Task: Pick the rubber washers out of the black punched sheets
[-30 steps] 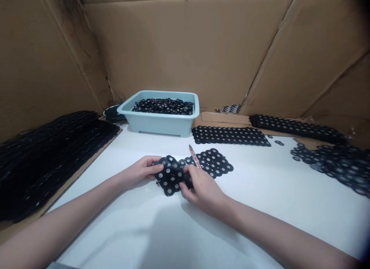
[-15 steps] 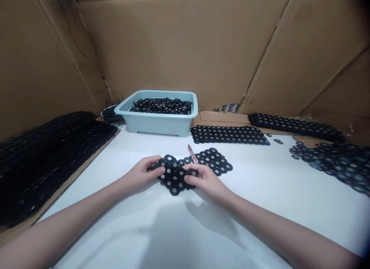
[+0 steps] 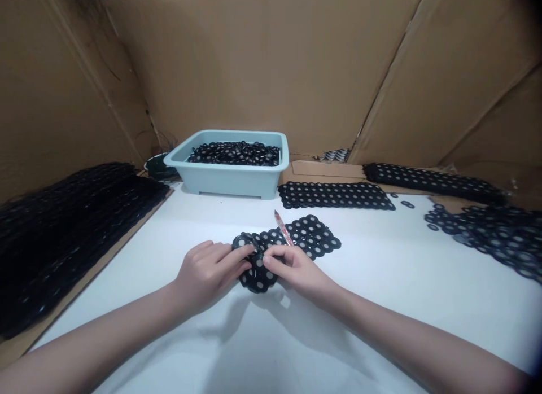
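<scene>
A black piece made of joined round rings with pale centres (image 3: pixel 259 275) is bunched up between my two hands, its front part folded. My left hand (image 3: pixel 212 270) has its index finger and thumb closed on the piece's left side. From the right, my right hand (image 3: pixel 296 270) pinches the same piece between thumb and fingers. A flatter stretch of dotted black ringwork (image 3: pixel 313 233) extends behind my right hand; whether it joins the held piece is hidden. A slim red-and-white pointed tool (image 3: pixel 283 227) leans there, its lower end behind my right hand.
A light blue basin (image 3: pixel 232 182) full of black rings stands at the back. Dotted black strips (image 3: pixel 336 196) lie right of it, with loose rings (image 3: pixel 407 204) nearby and a heap of rings (image 3: pixel 499 236) at far right. Black strands (image 3: pixel 63 236) lie left. Cardboard walls (image 3: pixel 254 61) enclose the white table (image 3: pixel 190 349).
My left hand has turned over, its back now facing up, and its fingers reach further across the piece. The piece's front is more folded. My right hand has barely moved.
</scene>
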Demonstrator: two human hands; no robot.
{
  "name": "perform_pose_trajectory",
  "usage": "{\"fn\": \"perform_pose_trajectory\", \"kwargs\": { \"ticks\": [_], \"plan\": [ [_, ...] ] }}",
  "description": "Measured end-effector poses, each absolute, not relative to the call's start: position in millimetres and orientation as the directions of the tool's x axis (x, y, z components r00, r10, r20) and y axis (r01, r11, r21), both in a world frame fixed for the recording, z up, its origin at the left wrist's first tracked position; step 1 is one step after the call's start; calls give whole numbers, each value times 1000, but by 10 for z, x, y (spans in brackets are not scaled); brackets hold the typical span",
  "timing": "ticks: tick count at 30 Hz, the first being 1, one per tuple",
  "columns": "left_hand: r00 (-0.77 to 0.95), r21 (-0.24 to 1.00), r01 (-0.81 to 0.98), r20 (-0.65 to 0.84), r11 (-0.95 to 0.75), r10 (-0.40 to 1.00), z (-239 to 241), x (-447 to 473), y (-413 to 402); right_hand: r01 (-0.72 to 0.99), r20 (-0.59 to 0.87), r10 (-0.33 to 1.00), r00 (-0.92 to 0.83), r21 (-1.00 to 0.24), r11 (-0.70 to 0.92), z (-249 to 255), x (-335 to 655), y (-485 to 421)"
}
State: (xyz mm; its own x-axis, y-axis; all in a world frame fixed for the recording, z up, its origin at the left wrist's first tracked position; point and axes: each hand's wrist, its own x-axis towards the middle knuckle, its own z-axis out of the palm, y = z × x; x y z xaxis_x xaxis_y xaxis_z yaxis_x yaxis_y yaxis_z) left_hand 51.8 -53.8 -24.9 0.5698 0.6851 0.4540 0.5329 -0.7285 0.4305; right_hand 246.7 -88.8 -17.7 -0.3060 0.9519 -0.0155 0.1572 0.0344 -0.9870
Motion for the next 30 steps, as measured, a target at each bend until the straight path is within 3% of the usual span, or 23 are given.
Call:
{"fn": "perform_pose_trajectory", "kwargs": {
  "ticks": [4,9,12,22,30],
  "plan": [
    [522,589,465,421,-661,742,-206,534,-588,205,-27,958,-286,-978,34,-221,2457,-883],
    [280,858,377,254,-349,926,-55,602,-589,109,-78,956,-281,-993,-49,-227,2420,-862],
    [229,943,239,178,-232,957,-28,638,-581,38,-75,951,-299,-997,-66,-208,2390,-853],
    [213,990,-140,-6,37,977,-95,700,-581,-38,-49,949,-312,-997,-64,-169,2373,-865],
    [174,943,-289,-117,164,978,-58,739,-569,-45,-39,945,-325,-997,-56,-208,2369,-860]
  ]
}}
